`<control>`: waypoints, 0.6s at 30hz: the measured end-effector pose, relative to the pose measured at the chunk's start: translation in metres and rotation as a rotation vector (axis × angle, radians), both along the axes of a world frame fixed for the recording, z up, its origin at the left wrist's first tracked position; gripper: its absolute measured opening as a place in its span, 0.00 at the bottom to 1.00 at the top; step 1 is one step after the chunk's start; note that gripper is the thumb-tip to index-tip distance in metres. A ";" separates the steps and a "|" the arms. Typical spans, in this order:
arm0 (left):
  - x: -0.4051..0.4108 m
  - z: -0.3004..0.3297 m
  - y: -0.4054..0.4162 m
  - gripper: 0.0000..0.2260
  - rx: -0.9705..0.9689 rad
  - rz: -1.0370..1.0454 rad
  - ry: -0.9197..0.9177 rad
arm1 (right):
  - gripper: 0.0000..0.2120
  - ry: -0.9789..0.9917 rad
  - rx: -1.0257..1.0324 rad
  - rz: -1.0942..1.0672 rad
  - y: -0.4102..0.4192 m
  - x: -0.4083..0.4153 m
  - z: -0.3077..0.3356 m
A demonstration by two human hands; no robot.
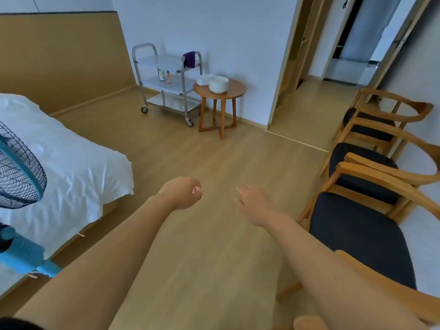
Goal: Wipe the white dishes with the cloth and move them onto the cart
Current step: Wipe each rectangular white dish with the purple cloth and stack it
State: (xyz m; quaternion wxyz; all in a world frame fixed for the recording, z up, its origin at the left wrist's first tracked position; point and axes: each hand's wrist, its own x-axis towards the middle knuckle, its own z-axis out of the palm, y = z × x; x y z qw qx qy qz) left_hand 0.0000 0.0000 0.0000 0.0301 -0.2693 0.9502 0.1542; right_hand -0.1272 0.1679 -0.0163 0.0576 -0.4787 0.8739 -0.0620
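Two stacks of white dishes point(217, 84) stand on a small round wooden table point(234, 91) against the far wall. Left of it is a steel cart point(166, 78) with three shelves, and a purple cloth point(189, 59) hangs over its right handle. My left hand point(182, 192) and my right hand point(253, 203) are held out over the floor in the foreground, far from the table. Both have loosely curled fingers and hold nothing.
A bed with white bedding point(59, 163) fills the left side, with a blue fan point(16, 177) at the near left. Wooden chairs with dark seats point(366, 172) line the right wall. An open doorway point(316, 96) is at the back right. Small bottles point(164, 76) stand on the cart's middle shelf.
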 end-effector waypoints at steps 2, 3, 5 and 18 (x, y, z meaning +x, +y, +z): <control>-0.008 -0.002 -0.003 0.13 -0.001 0.000 -0.005 | 0.19 -0.002 -0.018 -0.011 -0.004 -0.008 -0.003; -0.014 -0.004 -0.004 0.13 0.002 -0.006 -0.004 | 0.19 0.000 -0.023 -0.014 -0.008 -0.014 -0.005; -0.026 -0.006 -0.009 0.13 0.011 -0.013 -0.008 | 0.19 -0.005 -0.019 -0.011 -0.015 -0.024 -0.007; -0.135 -0.019 -0.124 0.13 0.078 -0.027 0.020 | 0.19 -0.028 -0.024 -0.029 -0.133 -0.129 -0.017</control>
